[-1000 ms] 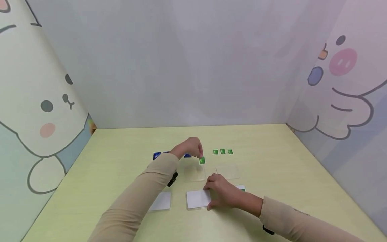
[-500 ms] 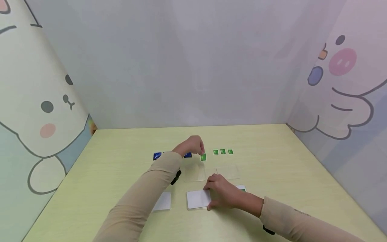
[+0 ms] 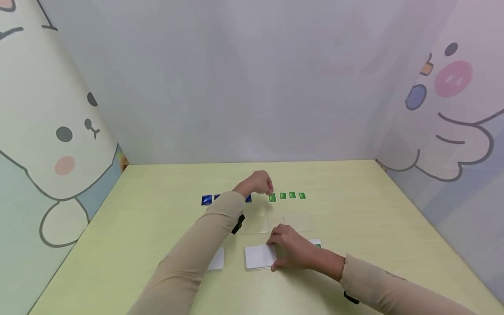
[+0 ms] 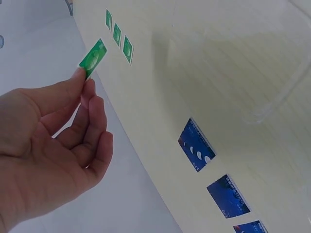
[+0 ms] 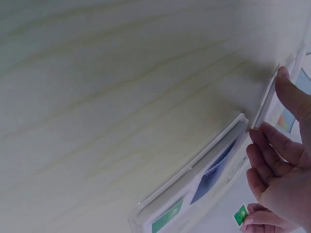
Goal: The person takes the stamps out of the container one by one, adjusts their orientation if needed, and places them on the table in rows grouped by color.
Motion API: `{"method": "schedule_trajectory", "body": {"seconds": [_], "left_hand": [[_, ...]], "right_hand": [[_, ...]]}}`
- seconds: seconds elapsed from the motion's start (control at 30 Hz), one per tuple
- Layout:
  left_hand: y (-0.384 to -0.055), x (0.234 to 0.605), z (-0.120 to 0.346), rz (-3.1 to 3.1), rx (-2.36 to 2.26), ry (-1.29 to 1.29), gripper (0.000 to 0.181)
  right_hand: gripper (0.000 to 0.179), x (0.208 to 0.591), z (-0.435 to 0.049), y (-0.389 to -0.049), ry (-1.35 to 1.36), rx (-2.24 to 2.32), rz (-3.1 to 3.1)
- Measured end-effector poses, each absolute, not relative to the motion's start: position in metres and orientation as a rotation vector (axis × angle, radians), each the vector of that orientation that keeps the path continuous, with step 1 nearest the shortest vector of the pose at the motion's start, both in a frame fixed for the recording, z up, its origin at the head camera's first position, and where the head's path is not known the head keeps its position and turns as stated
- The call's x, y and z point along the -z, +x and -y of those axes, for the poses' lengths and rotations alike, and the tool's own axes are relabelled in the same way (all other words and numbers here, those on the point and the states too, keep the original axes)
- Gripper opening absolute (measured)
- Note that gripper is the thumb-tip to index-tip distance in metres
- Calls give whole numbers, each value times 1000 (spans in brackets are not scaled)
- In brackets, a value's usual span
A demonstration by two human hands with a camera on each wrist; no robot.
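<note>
My left hand (image 3: pixel 257 183) pinches a small green stamp (image 4: pixel 93 57) by one end between thumb and forefinger, over the table's far part. Just right of it in the head view lies a row of 3 green stamps (image 3: pixel 292 195). Blue stamps (image 4: pixel 196 145) lie in line on the left, partly hidden by the left arm in the head view. My right hand (image 3: pixel 291 248) holds a clear flat case with a white card (image 3: pixel 260 257) by its right end, thumb and fingertips on opposite edges.
Beyond the right hand sits another clear case (image 5: pixel 211 174) with a green and a blue stamp showing. Two clear plastic pieces (image 3: pixel 253 224) lie mid-table, one beside the other. A white card stack (image 3: pixel 215 260) shows past the left sleeve. Printed walls (image 3: pixel 252 87) border the table.
My left hand has moved away and slightly right with the green stamp, closer to the row of green stamps. The right hand stays at the case. The head view has shifted slightly.
</note>
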State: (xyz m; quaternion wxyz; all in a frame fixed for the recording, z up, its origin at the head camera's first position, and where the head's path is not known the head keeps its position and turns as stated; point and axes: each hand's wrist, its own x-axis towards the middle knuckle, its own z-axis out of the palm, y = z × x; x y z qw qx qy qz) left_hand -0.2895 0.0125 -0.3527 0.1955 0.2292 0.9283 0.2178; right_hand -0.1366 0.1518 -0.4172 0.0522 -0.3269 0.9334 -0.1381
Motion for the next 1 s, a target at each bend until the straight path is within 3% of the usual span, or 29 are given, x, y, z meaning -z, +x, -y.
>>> {"method": "schedule_trajectory", "body": {"seconds": [0.53, 0.83, 1.0], "left_hand": [[-303, 361, -21, -2641, -569, 635, 8], [-330, 378, -35, -2650, -484, 668, 5], [-319, 371, -40, -2655, -446, 619, 6]], "right_hand": [[53, 416, -149, -136, -1019, 427, -2845], [51, 418, -151, -135, -1068, 445, -2862], [50, 419, -152, -135, -1092, 440, -2875]]}}
